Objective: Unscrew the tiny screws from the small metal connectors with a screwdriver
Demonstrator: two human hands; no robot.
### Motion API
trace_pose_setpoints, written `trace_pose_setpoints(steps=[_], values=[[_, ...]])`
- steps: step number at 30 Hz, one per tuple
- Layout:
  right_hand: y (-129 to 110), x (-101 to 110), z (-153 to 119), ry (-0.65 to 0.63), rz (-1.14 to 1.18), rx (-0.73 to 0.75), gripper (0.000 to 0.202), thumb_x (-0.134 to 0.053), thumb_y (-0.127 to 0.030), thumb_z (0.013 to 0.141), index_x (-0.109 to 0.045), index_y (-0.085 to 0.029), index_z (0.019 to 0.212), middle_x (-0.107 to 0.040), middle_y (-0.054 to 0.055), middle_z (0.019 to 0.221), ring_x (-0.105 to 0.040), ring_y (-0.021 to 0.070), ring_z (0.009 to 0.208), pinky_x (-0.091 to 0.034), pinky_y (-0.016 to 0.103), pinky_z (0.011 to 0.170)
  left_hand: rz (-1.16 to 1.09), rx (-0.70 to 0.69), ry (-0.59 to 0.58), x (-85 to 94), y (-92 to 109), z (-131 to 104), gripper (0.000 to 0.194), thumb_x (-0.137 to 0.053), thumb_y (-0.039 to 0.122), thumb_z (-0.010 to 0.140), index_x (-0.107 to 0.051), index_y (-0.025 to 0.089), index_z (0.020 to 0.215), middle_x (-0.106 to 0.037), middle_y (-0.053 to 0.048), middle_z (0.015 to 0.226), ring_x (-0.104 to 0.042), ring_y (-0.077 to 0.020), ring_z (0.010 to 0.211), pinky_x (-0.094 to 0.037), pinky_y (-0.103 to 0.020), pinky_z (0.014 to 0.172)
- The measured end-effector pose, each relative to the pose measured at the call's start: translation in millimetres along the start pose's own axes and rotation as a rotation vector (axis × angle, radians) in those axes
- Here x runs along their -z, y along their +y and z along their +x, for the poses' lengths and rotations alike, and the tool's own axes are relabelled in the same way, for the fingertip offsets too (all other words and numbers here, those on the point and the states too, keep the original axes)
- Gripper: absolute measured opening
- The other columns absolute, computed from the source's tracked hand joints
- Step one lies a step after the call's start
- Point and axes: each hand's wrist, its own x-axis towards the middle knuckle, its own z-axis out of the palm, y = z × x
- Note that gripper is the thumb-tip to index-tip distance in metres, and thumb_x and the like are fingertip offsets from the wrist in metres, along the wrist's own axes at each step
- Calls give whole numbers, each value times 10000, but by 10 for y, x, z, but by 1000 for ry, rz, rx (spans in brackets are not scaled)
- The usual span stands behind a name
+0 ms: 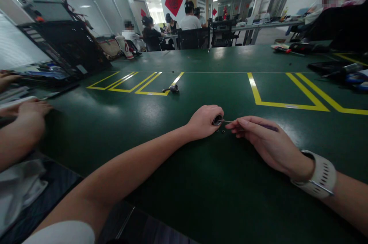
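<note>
My left hand [204, 121] is wrapped round a dark, hollow cylindrical metal part [217, 120], its round opening facing right. Between the fingers of my right hand [258, 135] is a thin screwdriver [270, 126], its handle mostly hidden in the palm and its slim shaft reaching left to the part's opening. Just below the part, a small dark ring [223, 131] lies on the green table [218, 190], with another tiny piece beside it. Farther back on the left, a metal piston with a rod [173, 89] lies by a yellow tape line.
Yellow tape outlines [290, 106] mark the table. At the far left are another person's hands [31, 112] and a large black computer case [71, 45]. Tools with blue handles [356, 79] lie at the right edge. People sit at desks in the background.
</note>
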Motion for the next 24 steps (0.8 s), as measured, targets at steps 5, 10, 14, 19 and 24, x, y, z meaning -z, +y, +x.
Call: trace_pose_setpoints(steps=[5, 10, 14, 19, 24], values=[[3, 17, 2, 8, 5, 12, 135, -657, -337, 739, -718, -219, 759, -692, 45, 852, -595, 183, 840, -446, 319, 750, 18, 32, 10, -11, -5, 2, 25, -542, 153, 753, -518, 156, 761, -566, -1, 735, -504, -124, 671, -381, -254, 644], [-2, 4, -1, 67, -19, 50, 139, -687, -340, 693, -716, -204, 698, -692, 46, 778, -600, 180, 781, -447, 312, 718, 21, 80, 25, -18, -11, 7, 25, -541, 168, 771, -520, 156, 767, -566, 2, 739, -509, -122, 676, -390, -252, 647], [-12, 11, -12, 123, -36, 74, 136, -686, -334, 680, -705, -200, 671, -681, 44, 742, -597, 181, 748, -447, 320, 705, 23, 104, -2, -9, -9, 6, 20, -529, 176, 786, -527, 157, 792, -574, 0, 764, -523, -126, 708, -402, -259, 673], [-5, 26, -21, 122, -104, 113, 130, -639, -314, 728, -683, -212, 662, -665, 27, 707, -592, 175, 731, -445, 325, 714, 66, 110, -8, 7, -1, 0, 23, -521, 172, 792, -531, 157, 806, -579, -9, 780, -530, -138, 726, -401, -273, 677], [9, 20, -26, 107, -241, 112, 159, -607, -303, 756, -657, -209, 638, -644, 18, 671, -575, 174, 693, -432, 326, 689, 91, 183, 11, 12, 8, 3, 21, -521, 165, 785, -533, 161, 801, -587, -13, 789, -539, -147, 743, -407, -277, 674]])
